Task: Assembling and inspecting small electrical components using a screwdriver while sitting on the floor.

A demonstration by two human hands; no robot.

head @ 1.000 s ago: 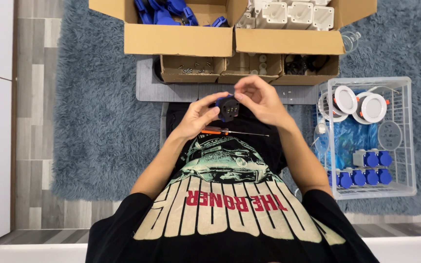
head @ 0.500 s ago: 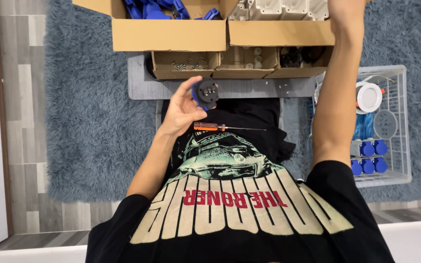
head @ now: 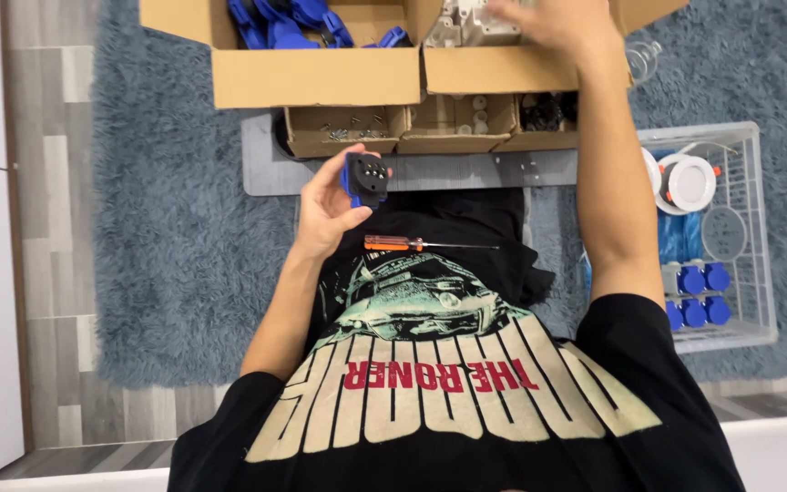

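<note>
Since the earlier frames, both hands have parted: a second ago they were working together over the lap, and now the right hand (head: pixel 548 20) is stretching far forward while the left hand (head: pixel 330 205) is staying near the body, holding the part alone.

Nearest, an orange-handled screwdriver (head: pixel 421 244) is lying across the lap on the black shirt, its shaft pointing toward the person's right. Just beyond it, the left hand is gripping a small blue-and-black plug part (head: pixel 365 178), fingers clamped around its sides, its black face turned up toward the camera. It is hovering over the near edge of a grey mat (head: pixel 466 170).

On the person's right, a clear bin (head: pixel 747 228) is holding white round fittings and blue caps.

Farther out, small cardboard trays (head: pixel 412 128) are sitting on the mat, with two large cardboard boxes behind them. The left box (head: pixel 316 77) is holding blue parts. The right hand is reaching into the right box (head: pixel 494 68), over white parts; whether its fingers are closing on anything cannot be told, as they are blurred at the frame's edge.
</note>
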